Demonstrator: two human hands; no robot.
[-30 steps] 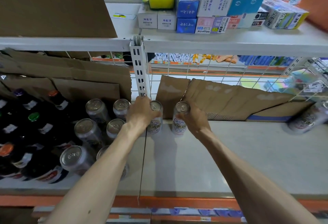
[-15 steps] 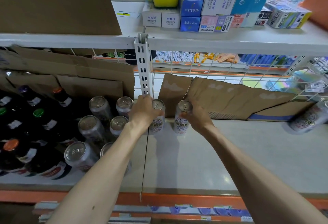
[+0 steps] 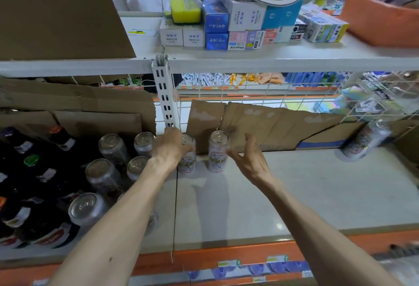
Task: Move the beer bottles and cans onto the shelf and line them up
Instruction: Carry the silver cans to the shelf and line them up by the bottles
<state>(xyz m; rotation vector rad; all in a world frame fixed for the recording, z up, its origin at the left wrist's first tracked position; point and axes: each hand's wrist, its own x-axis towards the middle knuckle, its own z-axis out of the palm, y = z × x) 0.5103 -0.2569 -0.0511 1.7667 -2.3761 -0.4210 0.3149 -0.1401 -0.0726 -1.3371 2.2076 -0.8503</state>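
Two cans at the back of the shelf, one of them in your grip.

Your left hand curls round the first can, upright at the back of the shelf, just right of the white post. Your right hand is spread wide, fingers relaxed, just beside the second can, which stands upright near the first; you cannot tell if a fingertip touches it. The third can leans far to the right. Silver cans and dark bottles fill the left section.
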